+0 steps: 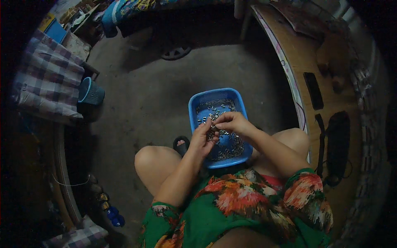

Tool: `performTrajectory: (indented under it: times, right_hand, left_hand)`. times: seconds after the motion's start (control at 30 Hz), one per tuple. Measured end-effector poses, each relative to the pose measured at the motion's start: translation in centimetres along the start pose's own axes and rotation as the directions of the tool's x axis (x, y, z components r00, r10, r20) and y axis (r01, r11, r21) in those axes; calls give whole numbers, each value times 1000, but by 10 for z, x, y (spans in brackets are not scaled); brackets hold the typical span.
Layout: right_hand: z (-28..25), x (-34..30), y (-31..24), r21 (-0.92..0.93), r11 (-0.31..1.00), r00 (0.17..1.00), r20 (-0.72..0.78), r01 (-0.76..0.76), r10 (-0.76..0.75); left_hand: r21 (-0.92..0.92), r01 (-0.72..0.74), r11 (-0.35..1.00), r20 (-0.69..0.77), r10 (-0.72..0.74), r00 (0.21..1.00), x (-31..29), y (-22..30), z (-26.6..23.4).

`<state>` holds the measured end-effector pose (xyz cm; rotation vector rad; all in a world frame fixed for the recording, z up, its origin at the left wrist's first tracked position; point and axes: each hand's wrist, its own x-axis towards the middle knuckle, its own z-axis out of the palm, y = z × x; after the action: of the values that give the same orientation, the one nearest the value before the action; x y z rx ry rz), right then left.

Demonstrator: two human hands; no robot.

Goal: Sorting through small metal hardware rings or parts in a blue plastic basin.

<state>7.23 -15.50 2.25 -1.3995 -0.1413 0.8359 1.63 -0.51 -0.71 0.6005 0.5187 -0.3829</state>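
Note:
A blue plastic basket [192, 108] with a perforated wall stands in front of me between my knees. Many small shiny metal cylinders [236, 149] lie scattered over its bottom. Above the middle of the basket my left hand [203, 139] is cupped, its fingers curled around several of the metal cylinders. My right hand [231, 122] meets it there, thumb and fingertips pinched together at the left hand's fingers. Whatever the right fingertips pinch is too small to make out.
A wooden bench [304, 53] runs along my right, bearing a dark remote-like object [313, 91] and a black bag-like thing [337, 142]. At the left are a light blue bin [92, 93] and a checked cloth [49, 78]. Blue dumbbell-like objects [115, 217] lie at the lower left.

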Motion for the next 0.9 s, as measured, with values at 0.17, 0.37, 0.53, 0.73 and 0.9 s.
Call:
performTrajectory:
  times: [0.17, 0.37, 0.53, 0.73, 0.9]
  right_hand:
    - [-1, 1, 4, 22, 999, 1000, 4, -22, 22]
    - [-1, 2, 5, 73, 997, 999, 30, -22, 20]
    - [-1, 3, 3, 14, 1000, 1000, 17, 26, -26]
    - [-1, 4, 8, 32, 999, 998, 49, 31, -32]
    - [-4, 3, 10, 25, 999, 998, 64, 26, -27]
  left_hand:
    - [34, -2, 999, 6, 2, 1000, 0, -1, -2]
    - [45, 2, 999, 2, -2, 1000, -4, 1, 2]
    - [78, -10, 997, -37, 13, 999, 1, -1, -3]
    - [33, -45, 998, 29, 44, 999, -2, 0, -2]
    - [54, -12, 998, 81, 8, 997, -5, 0, 2]
